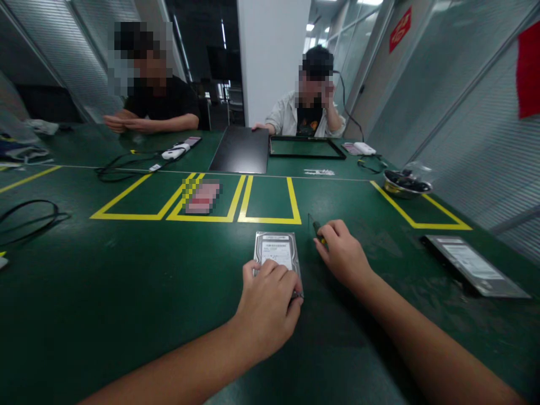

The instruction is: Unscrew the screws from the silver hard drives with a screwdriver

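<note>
In the head view a silver hard drive (276, 246) with a white label lies flat on the green table, its near part covered by my left hand (270, 298). The fingers of that hand curl over the drive and grip its near end; a small dark metallic bit shows beside the thumb, too hidden to name. To the right, my right hand (342, 250) is closed around a screwdriver (317, 229). Its dark handle has a yellow part, and the thin shaft points away from me. The screwdriver is apart from the drive.
A second labelled drive-like unit (472, 264) lies at right, near a metal bowl (407, 194) of dark items. Yellow tape (270, 220) marks areas; one holds a pink item (205, 198). Two people sit opposite, one touching a dark panel (240, 149) beside a black frame (307, 157).
</note>
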Action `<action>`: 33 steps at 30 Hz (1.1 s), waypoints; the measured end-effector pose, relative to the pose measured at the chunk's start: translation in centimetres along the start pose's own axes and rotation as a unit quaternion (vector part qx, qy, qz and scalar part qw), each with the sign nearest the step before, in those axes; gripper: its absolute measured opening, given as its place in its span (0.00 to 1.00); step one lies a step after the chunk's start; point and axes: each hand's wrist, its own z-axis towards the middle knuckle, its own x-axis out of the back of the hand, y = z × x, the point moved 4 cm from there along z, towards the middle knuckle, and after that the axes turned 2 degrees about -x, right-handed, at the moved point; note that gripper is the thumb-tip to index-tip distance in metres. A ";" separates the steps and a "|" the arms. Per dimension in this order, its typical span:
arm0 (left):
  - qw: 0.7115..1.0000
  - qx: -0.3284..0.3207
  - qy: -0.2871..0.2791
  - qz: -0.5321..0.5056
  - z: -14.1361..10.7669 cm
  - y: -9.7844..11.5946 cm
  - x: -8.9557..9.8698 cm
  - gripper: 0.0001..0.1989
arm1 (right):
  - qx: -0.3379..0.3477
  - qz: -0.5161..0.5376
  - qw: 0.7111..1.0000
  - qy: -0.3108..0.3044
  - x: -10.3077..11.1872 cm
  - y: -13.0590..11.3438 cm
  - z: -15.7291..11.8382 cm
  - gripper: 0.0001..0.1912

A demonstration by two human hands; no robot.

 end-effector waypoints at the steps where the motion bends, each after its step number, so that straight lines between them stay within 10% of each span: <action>1: 1.000 -0.001 0.000 0.000 0.0 0.0 0.0 0.02 | -0.003 -0.004 1.000 -0.017 -0.4 0.1 -0.1 0.04; 21: 0.997 0.035 0.074 0.012 1.9 -3.2 3.2 0.06 | -0.083 -0.080 0.976 -0.183 0.4 -1.1 -1.5 0.08; 33: 0.993 0.105 0.052 -0.002 3.4 -13.1 3.0 0.29 | -0.051 -0.122 0.977 -0.170 2.4 -3.1 -1.4 0.11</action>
